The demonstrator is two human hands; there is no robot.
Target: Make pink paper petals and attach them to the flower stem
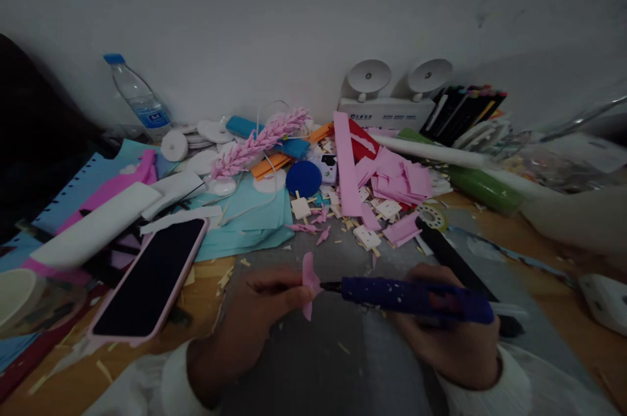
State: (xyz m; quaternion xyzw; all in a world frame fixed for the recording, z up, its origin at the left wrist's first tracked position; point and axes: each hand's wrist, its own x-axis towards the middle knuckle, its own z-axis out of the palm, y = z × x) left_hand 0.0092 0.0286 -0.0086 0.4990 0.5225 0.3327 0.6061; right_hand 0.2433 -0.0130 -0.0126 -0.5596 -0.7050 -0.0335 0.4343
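Note:
Between thumb and fingers, my left hand (259, 311) pinches a small pink paper petal (308, 266) above the grey mat. My right hand (441, 331) is wrapped round a dark blue hot glue gun (392, 295) lying sideways, nozzle pointing left. Its dark tip (330, 287) meets or nearly meets the petal's right side; I cannot tell whether they touch. Beyond both hands, small twisted pink paper pieces (321, 220) and pink paper strips (347, 168) are scattered. Farther back lies a braided pink paper flower spike (264, 142).
A phone (151, 282) in a pink case lies at left, beside teal paper sheets (255, 213). Behind stand a water bottle (142, 96), a white box (386, 109) and marker pens (465, 112). A black stick-like tool (455, 259) and a tape roll (432, 216) are at right.

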